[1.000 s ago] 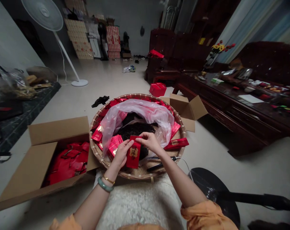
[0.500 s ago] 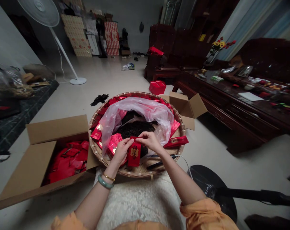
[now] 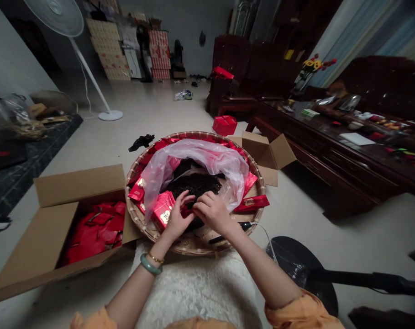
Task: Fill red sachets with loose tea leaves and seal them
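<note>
Over the round bamboo tray (image 3: pixel 180 250), both my hands meet at a small red packet (image 3: pixel 186 212), mostly hidden by the fingers. My left hand (image 3: pixel 177 219) curves around its left side, thumb and fingers on either side of it. My right hand (image 3: pixel 212 212) pinches near its upper edge, fingertips together. Just beyond lies dark, dry, leaf-like material (image 3: pixel 196 183) in a translucent pinkish plastic bag (image 3: pixel 207 151). Left of my hands sits a stack of red packets (image 3: pixel 163 211) with gold labels. A dark tool with a white cord (image 3: pixel 244 225) lies partly under my right wrist.
An open cardboard box (image 3: pixel 53 237) full of red packets (image 3: pixel 94 235) stands at left. Behind the tray at right are another open box (image 3: pixel 258 151) and a red box (image 3: pixel 224 125). A black round base (image 3: pixel 303 269) stands at right, near a dark wooden table (image 3: pixel 317 146).
The red packet hung upright with its printed front showing; now it is tipped and mostly hidden. My left fingers have spread around it, and my right hand has turned over it.
</note>
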Demonstrator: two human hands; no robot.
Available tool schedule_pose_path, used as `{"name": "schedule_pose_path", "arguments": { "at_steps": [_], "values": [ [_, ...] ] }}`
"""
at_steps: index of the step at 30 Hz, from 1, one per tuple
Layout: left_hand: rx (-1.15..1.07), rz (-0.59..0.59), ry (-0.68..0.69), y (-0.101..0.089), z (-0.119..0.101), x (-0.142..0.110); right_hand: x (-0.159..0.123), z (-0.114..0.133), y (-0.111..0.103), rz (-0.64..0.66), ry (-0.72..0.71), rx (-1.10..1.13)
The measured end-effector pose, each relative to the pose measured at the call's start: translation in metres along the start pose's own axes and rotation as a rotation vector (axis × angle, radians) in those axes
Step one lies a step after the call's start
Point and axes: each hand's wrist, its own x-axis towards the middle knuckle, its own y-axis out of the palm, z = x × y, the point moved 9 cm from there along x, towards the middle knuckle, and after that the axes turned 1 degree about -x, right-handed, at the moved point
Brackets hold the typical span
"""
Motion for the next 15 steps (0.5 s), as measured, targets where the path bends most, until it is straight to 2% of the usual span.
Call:
{"name": "schedule_pose_path", "arguments": {
  "at_steps": [2,5,10,13,15],
  "values": [
    [0.151,-0.020,0.216,-0.007,-0.024,-0.007,-0.002,0.005,0.005,0.037,-0.041,0.002],
    [0.432,0.054,0.482,-0.011,-0.054,-0.016,-0.004,0.009,0.011,0.099,-0.064,0.003],
    [0.738,0.281,0.542,-0.018,-0.069,-0.007,-0.005,0.009,0.023,0.275,-0.036,-0.054],
    [0.823,0.426,0.585,-0.017,-0.073,-0.004,-0.003,0.006,0.022,0.306,0.041,-0.049],
    [0.840,0.482,0.626,-0.015,-0.076,-0.006,-0.002,0.003,0.018,0.297,0.104,-0.020]
  ]
}}
